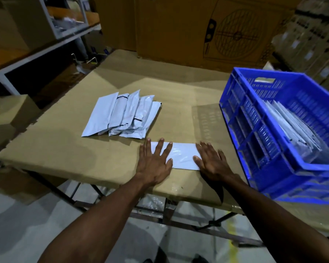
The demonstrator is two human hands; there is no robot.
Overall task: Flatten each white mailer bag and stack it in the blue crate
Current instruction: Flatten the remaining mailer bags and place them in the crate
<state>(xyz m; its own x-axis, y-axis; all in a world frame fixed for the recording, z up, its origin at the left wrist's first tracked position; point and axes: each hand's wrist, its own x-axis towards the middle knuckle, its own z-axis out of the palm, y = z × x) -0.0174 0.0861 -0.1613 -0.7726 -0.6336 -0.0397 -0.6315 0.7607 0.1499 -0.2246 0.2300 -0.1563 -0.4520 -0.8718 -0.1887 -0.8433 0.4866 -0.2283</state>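
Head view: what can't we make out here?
- Mailer bag ends: covered by left hand and right hand.
- Bag count in blue crate: overlapped, screened by its wall.
- Pile of bags: overlap hides the lower ones.
- Crate's right side: cut by the frame edge.

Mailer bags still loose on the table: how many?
6: one flat under both hands at the near edge, five fanned in a pile behind it. More may be hidden underneath.

A bench [68,149] covered in brown cardboard stands on a folding metal frame over a pale grey floor [17,230]. Behind it leans a large cardboard box [198,25] printed with a fan drawing. A white metal shelf rack [46,35] stands at the left; the light is dim.
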